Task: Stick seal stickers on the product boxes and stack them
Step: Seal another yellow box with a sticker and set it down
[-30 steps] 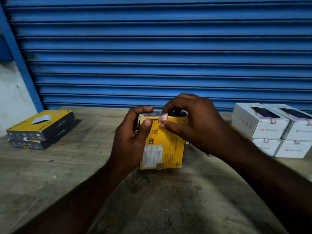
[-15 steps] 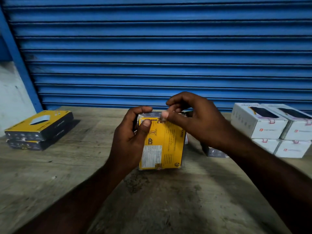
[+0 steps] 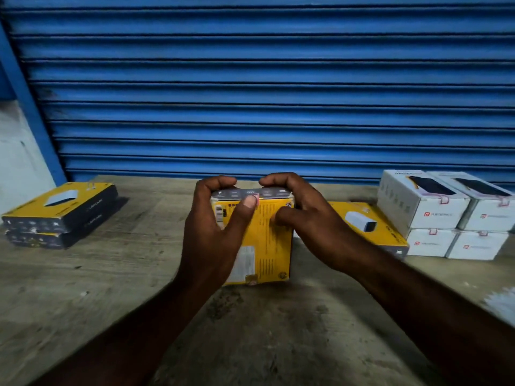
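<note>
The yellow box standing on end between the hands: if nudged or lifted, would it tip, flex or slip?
The yellow box stands upright on a narrow end, so a sideways nudge could probably tip it. Its crisp edges suggest stiff card. The left hand and right hand hold it without visible strain, so it is likely light.

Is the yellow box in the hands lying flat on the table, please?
No, the yellow box stands upright on its end on the table, gripped by the left hand and right hand.
</note>
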{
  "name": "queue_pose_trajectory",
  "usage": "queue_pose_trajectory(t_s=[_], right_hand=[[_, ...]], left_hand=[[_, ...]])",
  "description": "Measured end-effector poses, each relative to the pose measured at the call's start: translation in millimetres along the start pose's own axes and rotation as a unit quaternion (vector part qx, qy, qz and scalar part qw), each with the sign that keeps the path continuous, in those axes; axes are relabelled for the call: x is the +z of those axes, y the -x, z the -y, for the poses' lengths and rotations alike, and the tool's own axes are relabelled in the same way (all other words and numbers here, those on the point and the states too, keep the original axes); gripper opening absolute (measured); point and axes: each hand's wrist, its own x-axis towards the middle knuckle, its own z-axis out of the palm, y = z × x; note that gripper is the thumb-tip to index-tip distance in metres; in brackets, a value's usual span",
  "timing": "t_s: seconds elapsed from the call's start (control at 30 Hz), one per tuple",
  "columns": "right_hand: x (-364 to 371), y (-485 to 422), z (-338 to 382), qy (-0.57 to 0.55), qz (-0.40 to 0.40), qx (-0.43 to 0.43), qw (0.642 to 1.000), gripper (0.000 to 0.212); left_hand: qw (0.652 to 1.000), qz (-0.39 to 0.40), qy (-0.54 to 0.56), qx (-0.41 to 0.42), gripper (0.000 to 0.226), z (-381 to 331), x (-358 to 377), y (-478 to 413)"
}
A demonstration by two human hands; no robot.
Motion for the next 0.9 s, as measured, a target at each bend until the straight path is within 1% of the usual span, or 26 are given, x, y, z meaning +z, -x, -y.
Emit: queue_pose_trajectory(t_s=[0.07, 0.13, 0.2, 0.27, 0.33, 0.43, 0.57, 0.7, 0.77, 0.87, 0.9], right_hand=[[5.5, 1.8, -1.7, -0.069, 0.002, 0.008, 0.998, 0.043], [8.5, 2.4, -2.8, -0.085, -0.02, -0.002, 0.996, 0.039], [8.5, 2.7, -1.9, -0.058, -0.06, -0.021, 0.996, 0.033], [8.2, 3.5, -2.2, -0.028, -0.091, -0.035, 0.995, 0.035], [9.4, 4.1, -2.2, -0.008, -0.11, -0.036, 0.993, 0.038], [10.5, 5.6, -0.4, -0.024, -0.1, -0.028, 0.994, 0.035], [10.0, 8.6, 5.2, -0.046, -0.081, -0.025, 0.995, 0.039], [14.2, 6.9, 11.6, -0.054, -0.115, -0.007, 0.992, 0.041], [14.7, 5.0, 14.8, -0.102, -0.115, 0.017, 0.988, 0.043], [13.6, 2.7, 18.4, -0.192, -0.104, 0.062, 0.974, 0.056], [13.2, 2.0, 20.0, -0.213, -0.1, 0.073, 0.969, 0.056]], left_hand=[[1.0, -0.022, -0.015, 0.001, 0.049, -1.8, 0.8, 0.6], [1.0, -0.019, -0.02, 0.005, 0.05, -2.6, 1.1, 0.8], [1.0, 0.009, -0.024, 0.013, 0.046, -3.4, 1.8, 1.2], [0.999, 0.047, -0.014, 0.008, 0.04, -3.9, 1.0, 2.3], [0.997, 0.074, 0.02, -0.008, 0.04, -2.6, -1.7, 2.6], [0.994, 0.088, 0.055, -0.016, 0.04, -2.7, -4.1, 2.4], [0.994, 0.085, 0.068, -0.003, 0.04, -6.9, -4.4, 3.5], [0.996, 0.069, 0.044, 0.032, 0.04, -11.3, -3.6, 4.8], [0.995, 0.062, 0.012, 0.072, 0.041, -13.6, -3.7, 4.0], [0.987, 0.057, -0.036, 0.144, 0.041, -12.1, -7.2, 0.1], [0.983, 0.058, -0.05, 0.166, 0.04, -11.2, -8.3, -1.6]])
